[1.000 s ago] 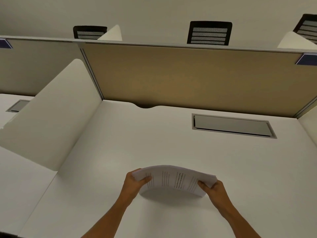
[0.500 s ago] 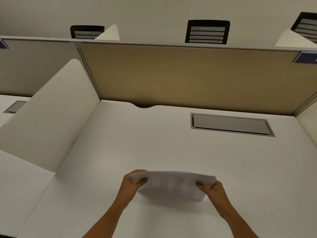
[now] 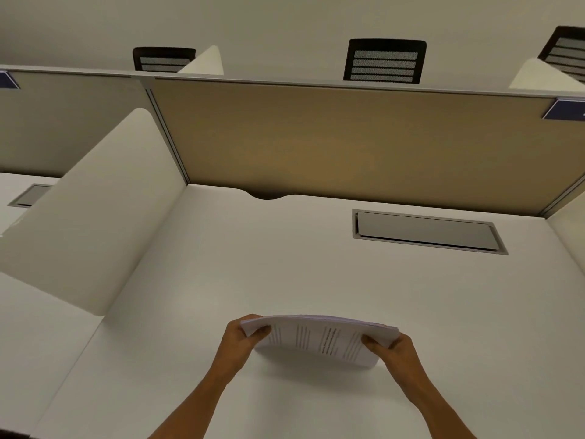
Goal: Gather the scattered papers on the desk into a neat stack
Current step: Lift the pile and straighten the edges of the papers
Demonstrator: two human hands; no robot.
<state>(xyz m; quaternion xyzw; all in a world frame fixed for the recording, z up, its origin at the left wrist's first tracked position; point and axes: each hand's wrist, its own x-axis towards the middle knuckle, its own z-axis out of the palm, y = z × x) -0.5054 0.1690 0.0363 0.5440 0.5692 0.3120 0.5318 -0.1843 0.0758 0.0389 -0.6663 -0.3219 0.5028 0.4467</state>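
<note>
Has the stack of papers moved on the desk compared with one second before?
No real move. The stack of papers stays the same way below the grey hatch in the desk; only its upward bow has flattened somewhat.

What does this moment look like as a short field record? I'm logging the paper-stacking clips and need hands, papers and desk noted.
left hand: grips the left end of the paper stack
right hand: grips the right end, thumb on top
paper stack: printed sheets gathered together, bowed upward between the hands, its shadow on the desk
desk: white; no loose sheets in view
cable hatch: grey, closed, far right of the desk
back panel: tan divider behind the desk
</note>
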